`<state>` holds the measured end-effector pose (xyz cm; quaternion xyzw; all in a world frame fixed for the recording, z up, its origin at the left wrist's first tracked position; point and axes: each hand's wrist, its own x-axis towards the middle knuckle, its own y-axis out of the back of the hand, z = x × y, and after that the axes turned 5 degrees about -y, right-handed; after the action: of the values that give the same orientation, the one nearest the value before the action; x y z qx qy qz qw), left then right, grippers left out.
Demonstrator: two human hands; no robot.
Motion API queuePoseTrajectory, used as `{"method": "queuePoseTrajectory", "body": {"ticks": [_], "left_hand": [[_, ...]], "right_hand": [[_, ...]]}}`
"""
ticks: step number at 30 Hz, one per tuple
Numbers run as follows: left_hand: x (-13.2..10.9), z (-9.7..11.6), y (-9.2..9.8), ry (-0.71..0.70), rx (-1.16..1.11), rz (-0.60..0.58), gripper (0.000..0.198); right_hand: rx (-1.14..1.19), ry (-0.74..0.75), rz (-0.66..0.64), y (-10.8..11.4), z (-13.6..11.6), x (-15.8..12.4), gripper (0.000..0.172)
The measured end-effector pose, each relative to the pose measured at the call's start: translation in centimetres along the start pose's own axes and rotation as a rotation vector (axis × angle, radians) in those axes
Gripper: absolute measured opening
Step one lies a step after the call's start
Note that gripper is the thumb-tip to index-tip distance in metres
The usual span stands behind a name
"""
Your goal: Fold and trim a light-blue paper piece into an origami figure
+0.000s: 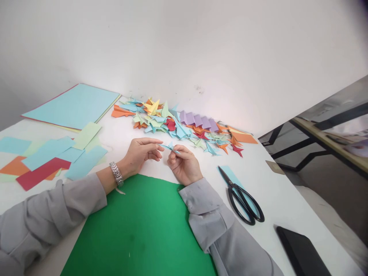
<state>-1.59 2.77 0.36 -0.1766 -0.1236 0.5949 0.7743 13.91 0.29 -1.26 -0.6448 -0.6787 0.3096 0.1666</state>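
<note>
Both hands meet near the middle of the white table (pixel 281 191), just past the far edge of the green sheet (pixel 143 230). Left hand (pixel 142 151): fingertips pinched on one end of a small folded blue paper piece (pixel 169 147). Right hand (pixel 184 165): thumb and forefinger closed on the other end, remaining fingers curled under. Piece held slightly above the table, not resting on it.

Beyond the hands, toward the far edge: a scatter of folded paper shapes (pixel 178 124) in many colours. Toward the far left corner: a stack of large paper sheets (pixel 74 105), light blue on top. Along the left edge: cut paper strips (pixel 48 159), blue, red and orange. Right of the right wrist: black scissors (pixel 244 197) lying on a blue strip, blades closed. Near the right corner: a dark flat device (pixel 301 251).

Probable faults:
- Tearing or a crooked crease, caused by opposed pulling on so small a piece.
- Loss of the piece among similar blue shapes if dropped, given the scatter close by.
- Sleeve contact with the scissors, given how near they lie.
</note>
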Motion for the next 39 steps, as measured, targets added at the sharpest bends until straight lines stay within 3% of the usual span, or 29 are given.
{"method": "queuePoseTrajectory", "body": {"ticks": [14, 26, 31, 36, 39], "left_hand": [[0.0, -0.1, -0.2, -0.027, 0.004, 0.033, 0.009], [0.4, 0.1, 0.2, 0.006, -0.089, 0.097, 0.018], [0.2, 0.1, -0.2, 0.101, -0.049, -0.06, 0.024], [-0.5, 0.1, -0.2, 0.001, 0.033, -0.215, 0.052], [-0.6, 0.0, 0.0, -0.061, 0.084, -0.256, 0.046]], "right_hand": [[-0.033, -0.005, -0.01, -0.2, 0.1, -0.1, 0.013], [-0.038, 0.029, 0.001, -0.3, 0.0, -0.2, 0.008], [-0.167, 0.076, -0.016, -0.7, 0.4, -0.4, 0.008], [-0.249, 0.105, -0.036, -0.9, 0.7, -0.5, 0.007], [-0.264, 0.12, -0.036, -0.9, 0.8, -0.5, 0.006]]}}
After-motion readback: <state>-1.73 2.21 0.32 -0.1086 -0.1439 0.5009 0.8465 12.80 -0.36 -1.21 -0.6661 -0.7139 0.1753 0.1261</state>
